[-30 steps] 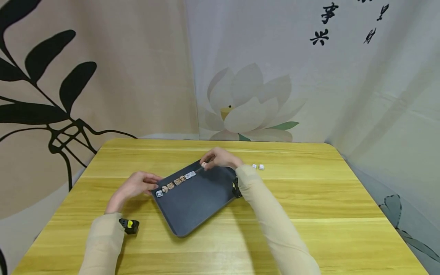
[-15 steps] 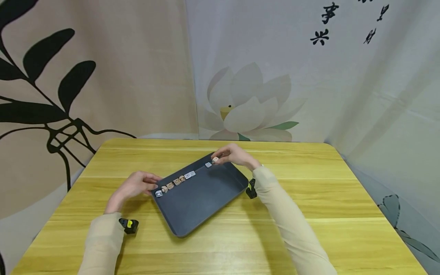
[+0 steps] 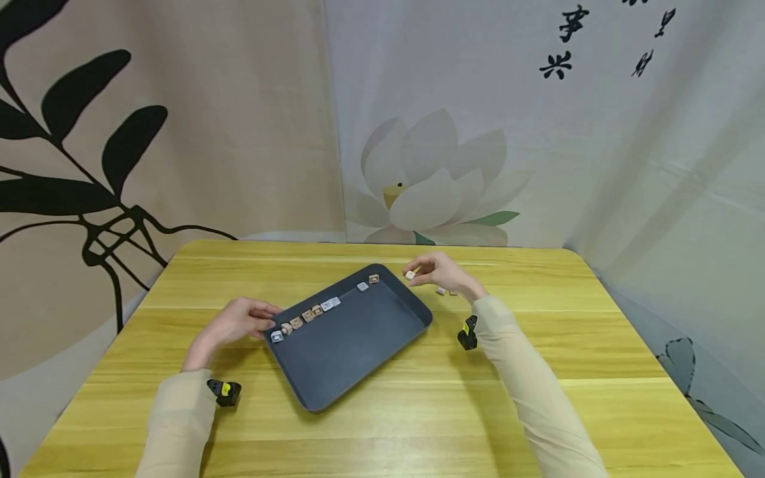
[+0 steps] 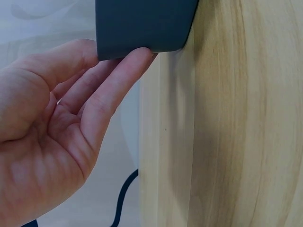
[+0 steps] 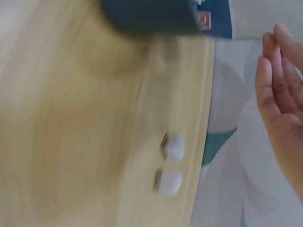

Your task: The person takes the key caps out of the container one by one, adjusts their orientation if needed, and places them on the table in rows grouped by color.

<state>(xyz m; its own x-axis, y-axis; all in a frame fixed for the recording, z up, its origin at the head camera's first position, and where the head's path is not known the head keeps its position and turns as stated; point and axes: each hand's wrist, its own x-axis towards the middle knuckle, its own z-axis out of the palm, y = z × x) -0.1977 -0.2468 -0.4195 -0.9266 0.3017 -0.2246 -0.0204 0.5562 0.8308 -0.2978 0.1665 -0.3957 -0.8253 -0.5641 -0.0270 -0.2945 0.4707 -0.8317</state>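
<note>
A dark grey rectangular tray (image 3: 352,358) lies slanted on the table. My left hand (image 3: 239,325) grips its left corner; in the left wrist view the fingers (image 4: 111,90) touch the tray's outer wall (image 4: 142,28). Along the tray's far side runs a row of small white and tan keycaps (image 3: 307,316), with a gap before a white keycap (image 3: 362,287) and a tan keycap (image 3: 374,279). My right hand (image 3: 441,271) is just right of the tray and pinches a white keycap (image 3: 410,274) at its fingertips. In the right wrist view that keycap is hidden behind the fingers (image 5: 267,90).
Two more keycaps lie on the wooden table (image 3: 538,345) below the right hand: a white keycap (image 5: 174,147) and another white keycap (image 5: 169,182), both blurred. Behind the table's far edge hangs a printed curtain (image 3: 269,133).
My right hand has moved right, from above the tray to beyond its right end. A white and a tan keycap now sit apart from the row. My left hand has stayed at the corner.
</note>
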